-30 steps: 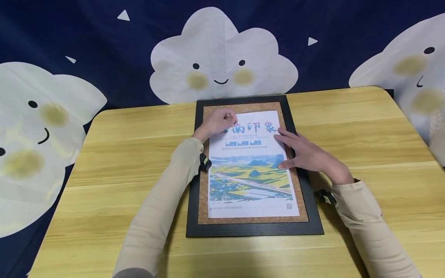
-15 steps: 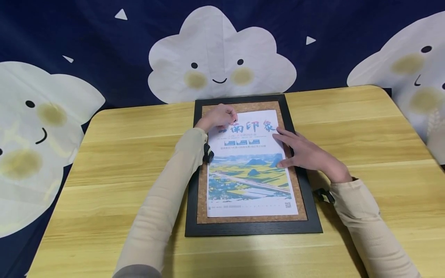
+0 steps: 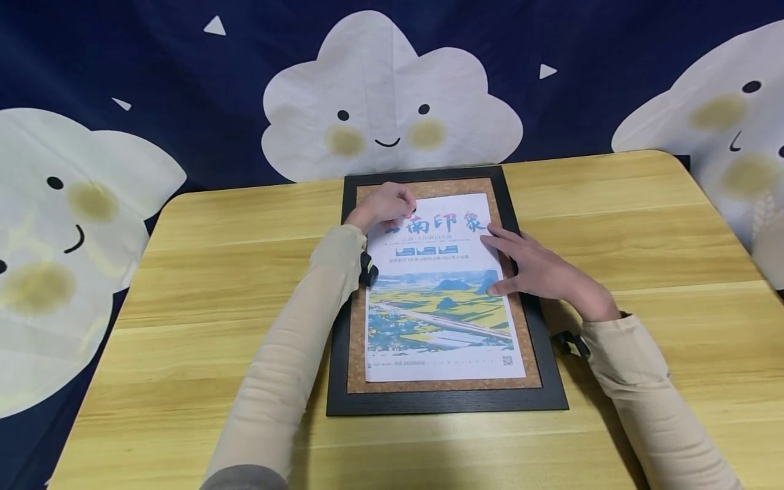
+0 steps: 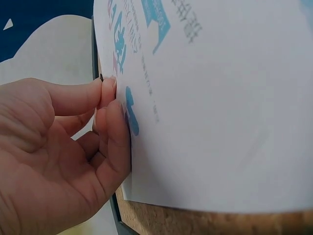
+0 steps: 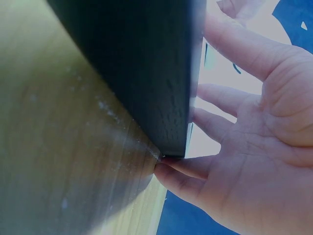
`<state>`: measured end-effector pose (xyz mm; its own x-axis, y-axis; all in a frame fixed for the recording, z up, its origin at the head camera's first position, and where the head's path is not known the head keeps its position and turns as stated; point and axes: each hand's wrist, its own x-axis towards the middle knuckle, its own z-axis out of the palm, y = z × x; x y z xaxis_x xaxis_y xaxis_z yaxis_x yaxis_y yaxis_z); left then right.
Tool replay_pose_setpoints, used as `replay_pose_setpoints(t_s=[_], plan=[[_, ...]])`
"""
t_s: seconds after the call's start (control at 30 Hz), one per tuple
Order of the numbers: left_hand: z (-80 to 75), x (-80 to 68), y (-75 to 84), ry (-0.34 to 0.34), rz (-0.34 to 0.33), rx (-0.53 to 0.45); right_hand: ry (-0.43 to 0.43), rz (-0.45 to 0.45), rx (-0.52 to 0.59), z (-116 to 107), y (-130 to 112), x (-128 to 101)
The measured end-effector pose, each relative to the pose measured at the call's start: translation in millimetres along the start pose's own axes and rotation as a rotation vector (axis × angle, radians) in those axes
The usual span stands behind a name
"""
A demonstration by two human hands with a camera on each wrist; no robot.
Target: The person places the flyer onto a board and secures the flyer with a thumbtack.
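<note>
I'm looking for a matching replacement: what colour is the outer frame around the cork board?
Black; the frame shows best in the head view.

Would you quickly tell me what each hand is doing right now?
Left hand: pinches a small dark pin at the poster's top corner.
Right hand: open, fingers flat on the poster.

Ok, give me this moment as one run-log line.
left hand: pinches small dark pin at poster top-left corner | right hand: flat on poster's right edge | poster: lying on cork board in black frame

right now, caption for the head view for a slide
Left hand pinches a tiny pin at the printed white poster's top corner; right hand flat on its edge, over black-framed cork board.
</note>
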<state>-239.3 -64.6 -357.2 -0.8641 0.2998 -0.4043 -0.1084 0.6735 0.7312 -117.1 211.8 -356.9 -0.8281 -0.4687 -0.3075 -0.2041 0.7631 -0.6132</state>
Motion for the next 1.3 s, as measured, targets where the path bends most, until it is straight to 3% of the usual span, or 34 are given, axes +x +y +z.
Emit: replay_pose_setpoints(t_s=[0.23,0.87,1.03,1.3], plan=[[-0.5,-0.3,1.5,0.035,-0.047,0.034,0.004,0.003,-0.006,0,-1,1],[-4.1,-2.6,6.0,0.002,-0.058,0.115,0.001,0.009,-0.002,0,-3,0],[-1.6,-2.5,8.1,0.022,-0.058,0.115,0.003,0.0,-0.006,-1,-2,0],[6.6,3.2,16.1,0.034,-0.186,0.223,0.001,0.004,0.007,0,0,0]])
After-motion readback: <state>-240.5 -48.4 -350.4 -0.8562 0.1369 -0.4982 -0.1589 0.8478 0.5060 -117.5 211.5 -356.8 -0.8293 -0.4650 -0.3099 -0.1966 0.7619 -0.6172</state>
